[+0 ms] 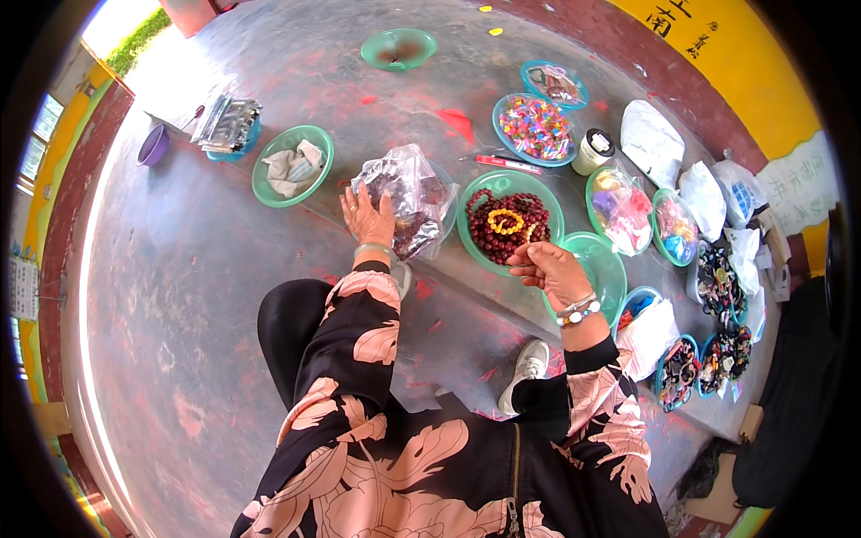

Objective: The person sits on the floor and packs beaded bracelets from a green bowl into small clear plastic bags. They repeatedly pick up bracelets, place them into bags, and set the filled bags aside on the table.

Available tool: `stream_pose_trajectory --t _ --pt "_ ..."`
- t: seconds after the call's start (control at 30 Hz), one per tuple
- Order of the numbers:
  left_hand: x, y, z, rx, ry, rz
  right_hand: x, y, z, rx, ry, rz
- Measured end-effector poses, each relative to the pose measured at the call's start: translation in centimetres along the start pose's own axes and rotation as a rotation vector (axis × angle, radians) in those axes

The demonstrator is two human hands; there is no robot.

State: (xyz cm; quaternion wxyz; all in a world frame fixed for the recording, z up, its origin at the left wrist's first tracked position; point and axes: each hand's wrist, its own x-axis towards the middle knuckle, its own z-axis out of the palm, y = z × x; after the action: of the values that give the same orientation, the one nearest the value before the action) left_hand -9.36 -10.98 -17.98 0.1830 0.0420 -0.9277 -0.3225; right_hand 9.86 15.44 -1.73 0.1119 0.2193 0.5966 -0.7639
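Note:
My left hand (366,218) lies with fingers spread at the near-left edge of a pile of clear plastic bags (408,184). Dark items show through the plastic, and a basin's rim shows behind it. Over the near-right rim of a green bowl (466,220), my right hand (552,269) is closed in a pinch; what its fingertips hold, if anything, is too small to make out. Dark red bead strings (529,211) fill that bowl, topped by a yellow bead bracelet (505,221). Partly under my right wrist is another green bowl (605,269).
A green bowl with pale cloth (291,170) stands left. Beyond the beads are a red-and-white box cutter (507,162), a basin of colourful wrapped pieces (535,127) and a lidded cup (593,151). Basins of bagged goods (619,211) and dark patterned items (679,369) line the right.

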Motion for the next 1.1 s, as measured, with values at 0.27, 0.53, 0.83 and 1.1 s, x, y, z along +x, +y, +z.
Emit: stream_pose_trajectory --t 0.27,0.53,0.83,1.1 --pt "0.6 2.4 0.2 0.148 -0.179 0.137 -0.2 0.0 -0.1 -0.012 -0.005 0.006" --pt "1.5 -0.2 1.1 0.157 -0.144 0.171 -0.6 -0.1 -0.1 -0.024 -0.001 0.023" --pt "1.0 -1.3 0.8 0.054 -0.194 0.146 -0.9 -0.1 -0.3 -0.02 -0.009 0.008" --pt "0.5 -3.4 1.2 -0.16 0.221 -0.127 -1.1 0.0 -0.3 -0.014 -0.017 0.003"
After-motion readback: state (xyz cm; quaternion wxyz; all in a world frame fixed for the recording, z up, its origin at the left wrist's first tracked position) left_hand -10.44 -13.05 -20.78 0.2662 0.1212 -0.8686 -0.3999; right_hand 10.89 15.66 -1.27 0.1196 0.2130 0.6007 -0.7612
